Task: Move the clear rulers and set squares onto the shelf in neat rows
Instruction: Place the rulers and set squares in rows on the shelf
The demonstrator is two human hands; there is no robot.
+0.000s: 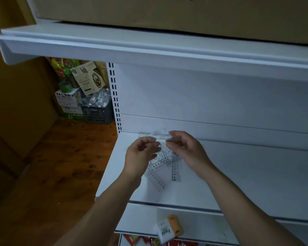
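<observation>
Both my hands are over the left end of a white shelf (pixel 238 174). My left hand (pixel 140 155) and my right hand (pixel 187 148) have curled fingers that pinch a clear set square (pixel 158 137) between them, held just above the shelf. Below the hands lies a loose heap of clear rulers and set squares (pixel 160 167) with printed scales, overlapping at odd angles. One clear ruler (pixel 177 172) sticks out toward the front. Another clear piece (pixel 143 134) lies flat near the back wall.
A white upper shelf (pixel 149 50) overhangs, with a cardboard box (pixel 167 11) on top. The lower shelf holds a facial tissue pack (pixel 165 231) and an orange item (pixel 175 224). At the left are a wooden floor (pixel 64 157), a grey crate (pixel 96 112) and stacked goods.
</observation>
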